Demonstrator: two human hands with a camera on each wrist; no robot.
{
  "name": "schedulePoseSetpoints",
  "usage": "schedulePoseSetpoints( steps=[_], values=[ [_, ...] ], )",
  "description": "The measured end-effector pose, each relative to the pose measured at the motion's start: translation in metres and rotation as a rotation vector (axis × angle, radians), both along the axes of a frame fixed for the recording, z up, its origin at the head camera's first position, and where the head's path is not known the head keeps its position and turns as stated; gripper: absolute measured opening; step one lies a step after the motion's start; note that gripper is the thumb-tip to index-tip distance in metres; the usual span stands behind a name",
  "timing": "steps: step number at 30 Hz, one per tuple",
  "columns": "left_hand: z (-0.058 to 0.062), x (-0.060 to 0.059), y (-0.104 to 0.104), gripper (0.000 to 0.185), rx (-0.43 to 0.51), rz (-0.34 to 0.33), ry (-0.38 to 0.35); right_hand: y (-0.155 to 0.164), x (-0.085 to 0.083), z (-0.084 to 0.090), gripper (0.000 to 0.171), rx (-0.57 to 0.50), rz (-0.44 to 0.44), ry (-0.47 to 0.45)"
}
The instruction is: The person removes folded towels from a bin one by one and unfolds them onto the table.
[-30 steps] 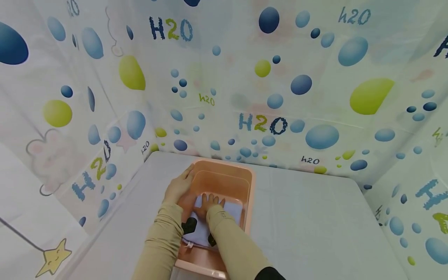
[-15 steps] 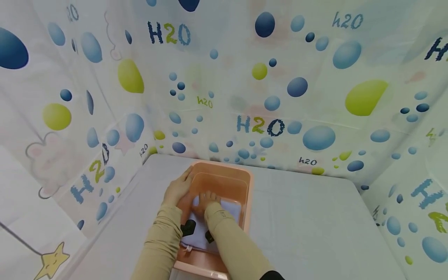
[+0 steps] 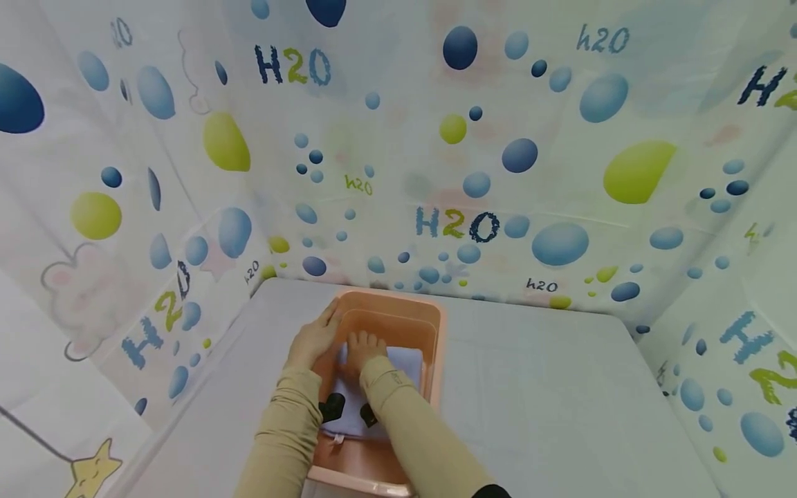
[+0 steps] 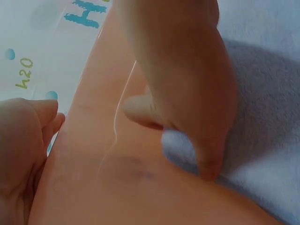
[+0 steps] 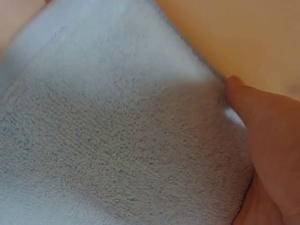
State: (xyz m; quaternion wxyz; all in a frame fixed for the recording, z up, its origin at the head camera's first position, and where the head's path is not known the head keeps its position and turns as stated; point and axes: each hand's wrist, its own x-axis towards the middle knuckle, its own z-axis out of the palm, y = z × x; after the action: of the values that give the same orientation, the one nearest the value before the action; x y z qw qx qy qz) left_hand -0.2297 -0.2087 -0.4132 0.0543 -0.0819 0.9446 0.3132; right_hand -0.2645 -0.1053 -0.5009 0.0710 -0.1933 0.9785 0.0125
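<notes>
Left hand (image 3: 313,340): gripping the left rim of the peach tub (image 3: 433,346), fingers curled. Right hand (image 3: 363,350): lying flat, fingers straight, pressing the pale blue towel (image 3: 405,362) inside.

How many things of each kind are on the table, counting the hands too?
Hands: 2, the left hand on the tub's rim and the right hand on the towel
Peach tub: 1
Light blue towel: 1
Total: 4
</notes>
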Motion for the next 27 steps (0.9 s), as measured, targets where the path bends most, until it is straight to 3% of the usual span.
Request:
schedulePoseSetpoints(
  steps=[7,13,21,27],
  values=[
    [0.002,-0.002,-0.003,0.053,-0.020,-0.005,0.013,0.009,-0.006,0.011,0.077,0.034,0.002,0.014],
    [0.002,-0.004,-0.001,0.053,-0.040,-0.013,-0.001,0.019,-0.015,0.025,0.073,-0.015,0.014,-0.008],
    [0.001,-0.007,-0.002,0.054,-0.024,-0.032,-0.020,0.035,0.002,0.092,0.061,0.009,0.096,0.030],
    [0.004,-0.006,-0.003,0.056,0.017,-0.057,-0.033,0.045,-0.003,0.109,0.057,-0.034,0.167,0.068]
  ],
)
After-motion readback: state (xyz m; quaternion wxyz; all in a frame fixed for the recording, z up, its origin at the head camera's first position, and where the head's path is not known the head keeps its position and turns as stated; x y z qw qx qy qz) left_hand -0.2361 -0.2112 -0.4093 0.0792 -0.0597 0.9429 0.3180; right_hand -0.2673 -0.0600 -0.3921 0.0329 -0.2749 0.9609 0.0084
